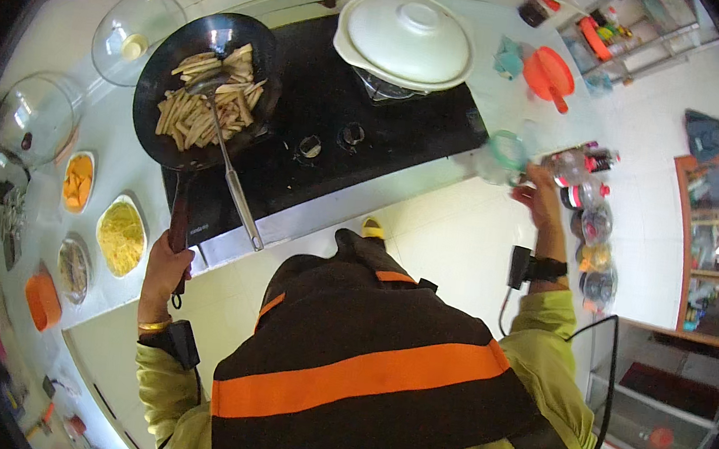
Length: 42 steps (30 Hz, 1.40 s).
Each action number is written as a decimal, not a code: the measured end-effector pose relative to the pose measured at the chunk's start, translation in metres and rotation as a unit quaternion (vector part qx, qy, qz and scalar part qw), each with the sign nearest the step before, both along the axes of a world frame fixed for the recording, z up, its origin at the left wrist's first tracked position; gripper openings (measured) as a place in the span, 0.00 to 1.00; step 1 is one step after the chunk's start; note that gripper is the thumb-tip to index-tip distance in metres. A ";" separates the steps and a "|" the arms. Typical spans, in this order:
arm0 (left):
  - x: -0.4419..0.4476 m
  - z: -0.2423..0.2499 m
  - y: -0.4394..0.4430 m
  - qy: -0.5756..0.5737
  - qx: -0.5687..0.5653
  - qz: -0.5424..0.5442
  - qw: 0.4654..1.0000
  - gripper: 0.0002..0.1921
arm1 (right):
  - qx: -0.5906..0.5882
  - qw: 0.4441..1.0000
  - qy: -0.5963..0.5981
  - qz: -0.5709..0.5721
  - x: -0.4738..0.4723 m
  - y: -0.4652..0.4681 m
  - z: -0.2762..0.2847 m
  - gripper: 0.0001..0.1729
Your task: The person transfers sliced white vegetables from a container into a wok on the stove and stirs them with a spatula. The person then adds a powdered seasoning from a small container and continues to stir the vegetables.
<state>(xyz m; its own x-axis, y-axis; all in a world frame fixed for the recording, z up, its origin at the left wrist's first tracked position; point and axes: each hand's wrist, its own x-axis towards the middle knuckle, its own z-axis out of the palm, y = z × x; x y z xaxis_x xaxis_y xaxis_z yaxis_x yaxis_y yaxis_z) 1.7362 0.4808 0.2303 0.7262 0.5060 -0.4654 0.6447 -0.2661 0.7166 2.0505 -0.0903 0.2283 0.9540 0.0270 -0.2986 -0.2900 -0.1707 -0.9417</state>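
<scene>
My left hand (pixel 166 266) grips the dark wooden handle (pixel 182 212) of a black wok (pixel 147 117) on the left side of the cooktop. Strips of food (pixel 203 116), pale and browned, lie in the wok. A metal cooking spatula (pixel 232 185) rests in it unheld, its head among the strips and its handle over the near rim. Out to the right, my right hand (pixel 541 197) has its fingers at the near side of a clear container with a green rim (pixel 503 155), seemingly holding it. Blur hides the exact grip.
A lidded white pot (pixel 405 39) stands on the right burner of the black glass cooktop (pixel 309 81). Glass lids (pixel 141 17), a dish of yellow shreds (pixel 121 239) and a dish of orange pieces (pixel 78 182) line the left counter. Several bottles (pixel 589 196) stand right, near a red strainer (pixel 549 73).
</scene>
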 end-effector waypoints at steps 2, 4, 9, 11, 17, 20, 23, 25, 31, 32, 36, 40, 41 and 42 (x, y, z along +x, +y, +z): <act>0.000 -0.002 0.005 -0.015 -0.005 -0.018 1.000 0.11 | 0.026 0.998 0.016 0.050 -0.011 0.025 -0.017 0.14; -0.001 -0.005 0.010 -0.007 0.007 -0.018 1.000 0.11 | 0.052 0.994 0.031 0.092 -0.012 0.048 -0.033 0.11; -0.005 -0.014 0.015 -0.027 -0.046 0.004 0.999 0.11 | 0.077 0.978 0.047 0.186 0.020 0.085 -0.059 0.10; -0.005 -0.013 0.016 -0.012 -0.032 0.006 0.999 0.11 | 0.076 0.971 0.046 0.220 0.035 0.095 -0.065 0.09; 0.000 -0.004 0.012 -0.008 -0.048 0.011 0.999 0.10 | 0.088 0.939 0.044 0.329 0.068 0.116 -0.074 0.15; 0.003 -0.001 0.008 -0.004 -0.046 0.014 0.999 0.09 | 0.091 0.923 0.079 0.367 0.079 0.125 -0.081 0.15; 0.005 -0.001 0.005 -0.004 -0.050 0.027 0.998 0.09 | 0.118 0.912 0.021 0.393 0.086 0.126 -0.087 0.14; 0.005 -0.002 0.004 -0.006 -0.055 0.030 0.998 0.09 | 0.098 0.940 -0.035 0.324 0.081 0.122 -0.084 0.11; 0.007 -0.006 0.006 -0.014 -0.042 0.029 0.999 0.08 | -0.008 0.919 -0.275 0.282 -0.002 0.121 -0.050 0.12; 0.006 -0.008 0.005 -0.018 -0.040 0.027 0.999 0.07 | -0.030 0.911 -0.306 0.276 -0.021 0.131 -0.046 0.14; 0.005 -0.014 0.002 -0.035 -0.057 0.027 0.997 0.09 | -0.254 0.870 -0.327 0.268 -0.032 0.179 -0.041 0.19; 0.005 -0.021 -0.001 -0.059 -0.049 0.019 0.997 0.12 | -0.313 0.830 -0.370 0.275 0.013 0.207 -0.047 0.13; 0.005 -0.023 -0.003 -0.064 -0.053 0.020 0.996 0.12 | -0.318 0.822 -0.370 0.295 0.023 0.208 -0.048 0.12; 0.006 -0.025 -0.003 -0.043 -0.051 0.033 0.997 0.13 | -0.333 0.817 -0.332 0.333 0.030 0.208 -0.047 0.12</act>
